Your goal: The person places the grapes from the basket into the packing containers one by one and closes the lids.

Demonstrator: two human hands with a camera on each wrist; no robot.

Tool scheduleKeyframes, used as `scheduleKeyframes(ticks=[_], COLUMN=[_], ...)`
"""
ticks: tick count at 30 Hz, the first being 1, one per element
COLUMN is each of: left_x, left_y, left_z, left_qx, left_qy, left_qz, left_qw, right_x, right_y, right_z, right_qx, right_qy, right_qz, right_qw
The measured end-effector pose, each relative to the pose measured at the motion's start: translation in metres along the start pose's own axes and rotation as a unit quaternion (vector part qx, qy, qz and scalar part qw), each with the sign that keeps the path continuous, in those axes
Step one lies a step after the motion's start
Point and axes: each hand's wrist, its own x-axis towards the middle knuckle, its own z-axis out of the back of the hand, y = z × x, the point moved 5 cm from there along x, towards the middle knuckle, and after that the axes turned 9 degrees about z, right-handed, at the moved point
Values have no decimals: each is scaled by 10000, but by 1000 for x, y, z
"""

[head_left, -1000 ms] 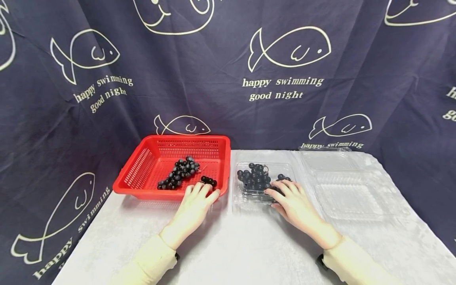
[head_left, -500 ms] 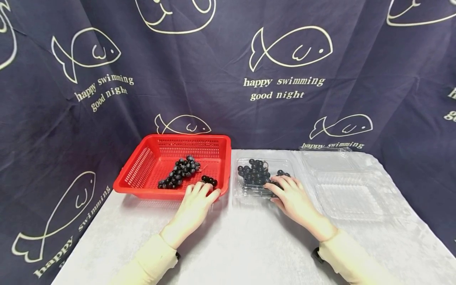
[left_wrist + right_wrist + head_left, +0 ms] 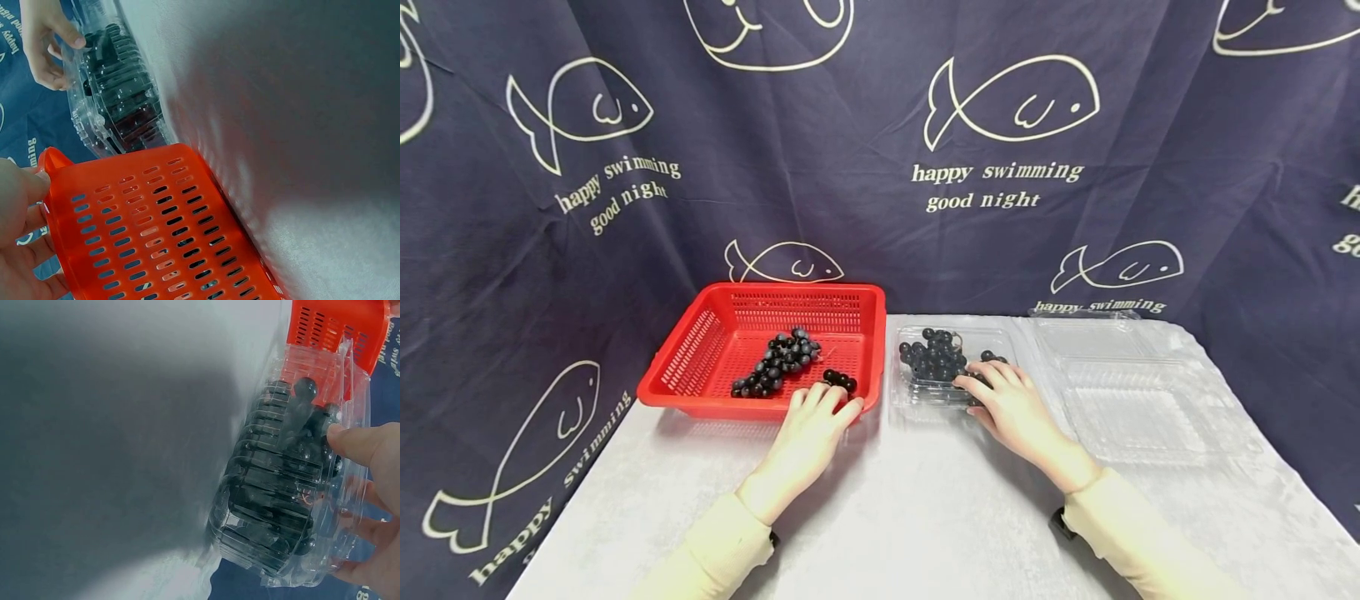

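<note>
A red plastic basket (image 3: 700, 403) stands on the left, its wall full of slots. My left hand (image 3: 805, 433) grips its near rim towards the right corner, thumb outside and fingers over the edge. Inside lie a long bunch of dark grapes (image 3: 780, 362) and a smaller dark cluster (image 3: 840, 380), partly hidden by that hand. Beside the basket is a clear plastic container (image 3: 275, 469) with dark grapes (image 3: 932, 357) in it. My right hand (image 3: 1018, 417) holds this container's near edge at the right, its thumb (image 3: 356, 442) on the outside. The fingers hide some grapes.
More clear plastic containers or lids (image 3: 1138, 417) lie on the right of the table, with another clear piece (image 3: 1090, 340) behind. The light grey tablecloth (image 3: 910, 517) covers the table. A dark blue curtain (image 3: 850, 183) with fish drawings hangs behind and at both sides.
The clear container of grapes has slid a little towards the back of the table, my right hand moving along with it. My left hand and the basket have stayed in place.
</note>
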Motion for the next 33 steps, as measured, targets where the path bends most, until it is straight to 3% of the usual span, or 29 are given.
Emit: scheduleKeyframes(ticks=[7, 20, 33], left_x=[0, 1, 0], left_y=[1, 0, 0], left_z=[-1, 1, -1], left_qx=[-45, -5, -83], left_qy=[-69, 91, -129], left_qz=[-4, 32, 24], left_qw=[10000, 10000, 9999], right_x=[5, 12, 21], right_y=[-6, -16, -28], right_z=[-3, -9, -15], right_qx=[45, 120, 153], right_qy=[-33, 27, 70], right_qz=[-15, -122, -221], right_qw=[10000, 9998, 9996])
